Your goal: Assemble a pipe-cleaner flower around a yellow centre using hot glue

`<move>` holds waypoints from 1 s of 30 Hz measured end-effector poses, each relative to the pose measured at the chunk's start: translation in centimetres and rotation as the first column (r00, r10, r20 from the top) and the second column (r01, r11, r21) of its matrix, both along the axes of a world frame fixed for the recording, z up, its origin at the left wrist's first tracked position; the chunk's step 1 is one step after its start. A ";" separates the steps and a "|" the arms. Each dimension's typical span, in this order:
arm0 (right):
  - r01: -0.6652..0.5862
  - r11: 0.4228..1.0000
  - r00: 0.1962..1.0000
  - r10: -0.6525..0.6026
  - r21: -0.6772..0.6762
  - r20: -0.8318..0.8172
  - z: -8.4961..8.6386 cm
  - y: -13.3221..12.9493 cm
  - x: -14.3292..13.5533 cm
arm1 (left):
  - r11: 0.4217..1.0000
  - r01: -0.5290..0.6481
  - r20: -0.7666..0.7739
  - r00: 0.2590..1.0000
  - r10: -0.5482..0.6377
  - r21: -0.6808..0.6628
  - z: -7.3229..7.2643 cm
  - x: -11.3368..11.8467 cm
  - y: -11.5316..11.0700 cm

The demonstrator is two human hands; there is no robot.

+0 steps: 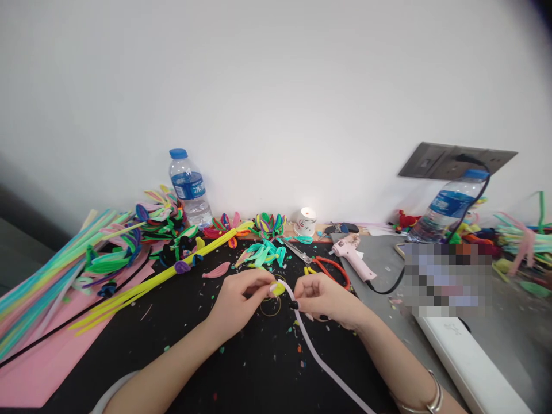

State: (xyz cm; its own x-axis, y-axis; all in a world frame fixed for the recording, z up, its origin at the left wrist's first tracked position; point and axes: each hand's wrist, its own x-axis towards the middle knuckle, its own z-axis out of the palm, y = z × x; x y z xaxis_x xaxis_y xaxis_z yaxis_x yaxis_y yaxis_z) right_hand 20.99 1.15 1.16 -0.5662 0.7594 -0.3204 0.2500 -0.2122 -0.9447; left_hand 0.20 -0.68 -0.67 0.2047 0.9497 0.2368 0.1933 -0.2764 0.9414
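Observation:
My left hand pinches a small yellow fuzzy piece between thumb and fingertips, near the middle of the black mat. Close on its right, my right hand has its fingers closed on a long pale lilac pipe cleaner. One end of that strip meets the yellow piece, and the rest runs down to the bottom edge. A thin yellowish ring shows just below the yellow piece. Behind the hands are turquoise looped pieces and scissors with red handles.
A pink glue gun with a black cord lies right of the scissors. Pipe cleaner bundles cover the left side. A paper cup and water bottles are along the wall. A white box is at the lower right.

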 end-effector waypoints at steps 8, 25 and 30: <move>-0.002 0.999 0.999 0.000 -0.043 -0.043 0.6 -0.2 -0.2 | 0.996 0.015 0.095 0.995 -0.007 -0.086 -0.3 -0.1 0.2; -0.048 0.948 0.977 -0.021 -0.315 -0.212 0.5 0.0 0.5 | 0.990 -0.002 0.184 0.983 0.028 -0.141 -0.1 -0.1 0.3; -0.109 0.924 0.957 -0.003 -0.367 -0.291 0.3 0.1 0.6 | 0.982 0.011 0.248 0.968 0.037 -0.188 0.2 0.1 0.2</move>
